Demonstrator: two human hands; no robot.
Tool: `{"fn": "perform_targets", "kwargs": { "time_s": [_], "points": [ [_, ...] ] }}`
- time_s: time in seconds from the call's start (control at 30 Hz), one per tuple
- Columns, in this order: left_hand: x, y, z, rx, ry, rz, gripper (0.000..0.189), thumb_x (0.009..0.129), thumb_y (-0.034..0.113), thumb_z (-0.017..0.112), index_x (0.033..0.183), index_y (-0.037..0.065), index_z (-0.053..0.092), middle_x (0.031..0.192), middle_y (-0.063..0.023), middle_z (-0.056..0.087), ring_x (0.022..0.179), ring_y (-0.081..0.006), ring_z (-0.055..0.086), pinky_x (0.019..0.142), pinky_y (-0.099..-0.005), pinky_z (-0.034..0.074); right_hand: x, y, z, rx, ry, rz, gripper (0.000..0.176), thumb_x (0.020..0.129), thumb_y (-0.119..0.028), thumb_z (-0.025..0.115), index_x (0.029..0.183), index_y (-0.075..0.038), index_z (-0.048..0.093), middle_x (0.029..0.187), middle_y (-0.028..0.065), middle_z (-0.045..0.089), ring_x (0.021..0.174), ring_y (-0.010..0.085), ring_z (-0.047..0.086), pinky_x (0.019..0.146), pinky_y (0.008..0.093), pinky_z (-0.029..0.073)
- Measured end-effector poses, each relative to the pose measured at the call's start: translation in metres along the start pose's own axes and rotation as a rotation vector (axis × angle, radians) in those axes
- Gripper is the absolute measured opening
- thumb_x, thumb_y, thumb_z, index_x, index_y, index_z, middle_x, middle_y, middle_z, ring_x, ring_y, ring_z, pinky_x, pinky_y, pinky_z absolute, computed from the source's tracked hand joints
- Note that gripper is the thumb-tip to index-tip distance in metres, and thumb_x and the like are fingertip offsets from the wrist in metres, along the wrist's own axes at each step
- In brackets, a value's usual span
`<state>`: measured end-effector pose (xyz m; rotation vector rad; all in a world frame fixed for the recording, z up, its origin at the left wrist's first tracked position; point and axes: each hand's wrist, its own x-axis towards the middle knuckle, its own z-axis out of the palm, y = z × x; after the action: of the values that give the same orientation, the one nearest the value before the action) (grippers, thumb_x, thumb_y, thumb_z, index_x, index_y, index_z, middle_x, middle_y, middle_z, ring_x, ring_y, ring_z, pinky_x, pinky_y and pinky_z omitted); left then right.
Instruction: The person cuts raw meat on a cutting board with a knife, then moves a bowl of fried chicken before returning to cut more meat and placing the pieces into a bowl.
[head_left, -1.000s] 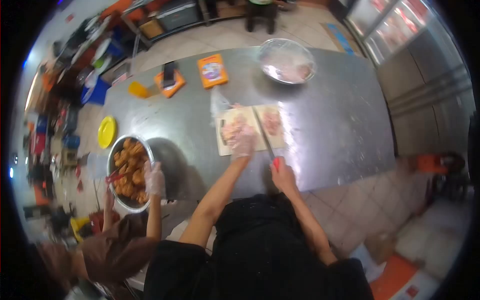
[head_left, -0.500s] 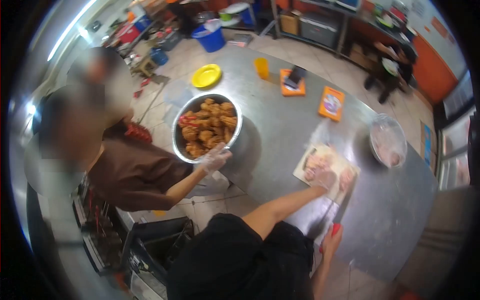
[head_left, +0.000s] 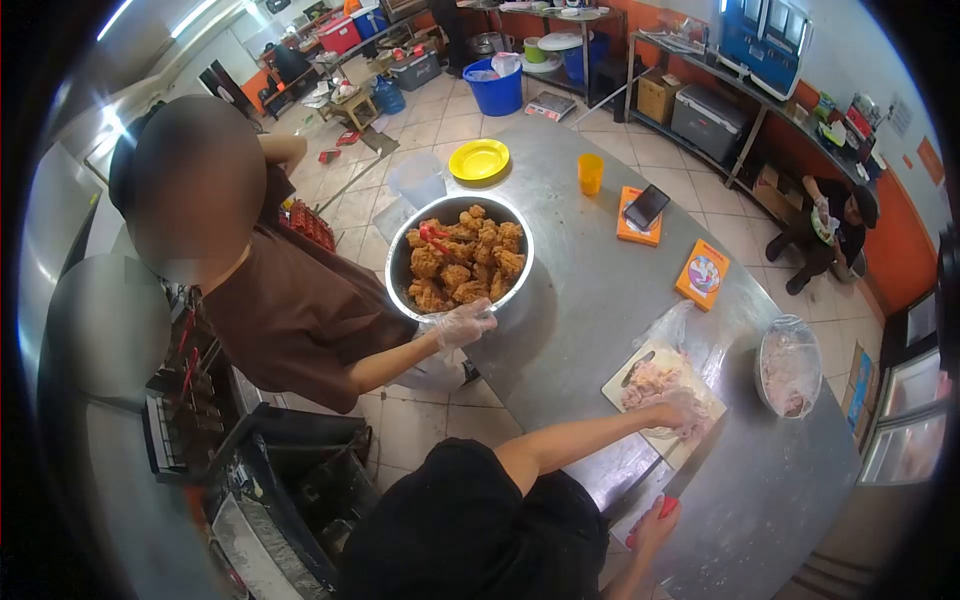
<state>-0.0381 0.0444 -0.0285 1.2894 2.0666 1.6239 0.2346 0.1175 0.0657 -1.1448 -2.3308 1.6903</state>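
A cutting board [head_left: 684, 456] lies near the table's edge, with a pile of raw chicken [head_left: 650, 383] on its far left part. My left hand [head_left: 684, 411], in a clear plastic glove, is closed over raw chicken at the board's right side; the fingertips are partly hidden. In my right hand [head_left: 654, 527] is the red handle of a knife [head_left: 669, 507], held low in front of the board; its blade is hard to make out. A bowl [head_left: 789, 368] lined with clear plastic, with pale raw meat inside, stands to the right of the board.
A co-worker in brown at left holds a metal bowl [head_left: 393, 280] of fried chicken with a gloved hand [head_left: 464, 325]. Across the steel table [head_left: 570, 290] are a yellow plate [head_left: 479, 160], an orange cup [head_left: 590, 174], orange boxes [head_left: 703, 273] and a phone [head_left: 647, 206]. Another person sits at far right.
The view has shifted, so the table sits lower and further right. My left hand has moved from the middle of the board towards its right-hand chicken. The knife blade no longer shows clearly beside the board.
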Motion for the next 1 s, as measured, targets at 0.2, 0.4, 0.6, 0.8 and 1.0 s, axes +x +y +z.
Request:
{"fn": "perform_targets", "kwargs": {
  "time_s": [0.2, 0.4, 0.6, 0.8, 1.0],
  "points": [
    [-0.022, 0.119, -0.068, -0.169, -0.023, -0.646, 0.018, 0.092, 0.018, 0.058, 0.085, 0.006, 0.07, 0.068, -0.0094, 0.061, 0.062, -0.0181, 0.062, 0.058, -0.0385, 0.049, -0.007, -0.014, -0.009, -0.021, -0.053, 0.056, 0.017, 0.102, -0.019, 0.058, 0.104, -0.005, 0.049, 0.06, 0.002, 0.047, 0.04, 0.0126, 0.044, 0.037, 0.0318, 0.037],
    [-0.026, 0.001, -0.014, 0.638, -0.181, -0.119, 0.019, 0.083, 0.021, 0.065, 0.078, 0.004, 0.07, 0.071, -0.0134, 0.068, 0.064, -0.0261, 0.067, 0.06, -0.042, 0.052, -0.012, -0.018, -0.012, 0.013, -0.078, 0.096, 0.015, 0.103, -0.019, 0.057, 0.107, -0.007, 0.049, 0.059, 0.0014, 0.046, 0.041, 0.0117, 0.045, 0.035, 0.0303, 0.036],
    [-0.001, 0.075, -0.05, 0.551, -0.297, -0.267, 0.021, 0.079, 0.023, 0.068, 0.081, 0.004, 0.077, 0.083, -0.0164, 0.074, 0.078, -0.0309, 0.073, 0.071, -0.0462, 0.055, -0.014, -0.019, -0.009, 0.065, -0.069, 0.127, 0.016, 0.104, -0.019, 0.055, 0.111, -0.007, 0.048, 0.061, 0.0002, 0.045, 0.041, 0.0107, 0.042, 0.035, 0.0291, 0.036],
    [-0.002, 0.029, -0.028, 0.64, -0.306, -0.317, 0.026, 0.089, 0.019, 0.057, 0.09, 0.001, 0.075, 0.094, -0.0212, 0.074, 0.089, -0.0344, 0.072, 0.09, -0.0486, 0.051, 0.007, 0.042, -0.013, -0.054, 0.01, -0.066, 0.015, 0.101, -0.018, 0.06, 0.103, -0.003, 0.056, 0.073, 0.0016, 0.054, 0.056, 0.011, 0.052, 0.051, 0.0303, 0.045],
    [-0.01, 0.05, -0.066, 0.745, 0.166, -0.375, 0.033, 0.089, 0.03, 0.058, 0.103, 0.004, 0.073, 0.103, -0.0225, 0.072, 0.091, -0.0387, 0.069, 0.082, -0.0515, 0.053, -0.017, -0.007, -0.014, -0.032, 0.024, 0.026, 0.028, 0.098, -0.023, 0.063, 0.113, 0.0, 0.059, 0.086, 0.0133, 0.067, 0.075, 0.0234, 0.063, 0.072, 0.0389, 0.052]
  ]
}}
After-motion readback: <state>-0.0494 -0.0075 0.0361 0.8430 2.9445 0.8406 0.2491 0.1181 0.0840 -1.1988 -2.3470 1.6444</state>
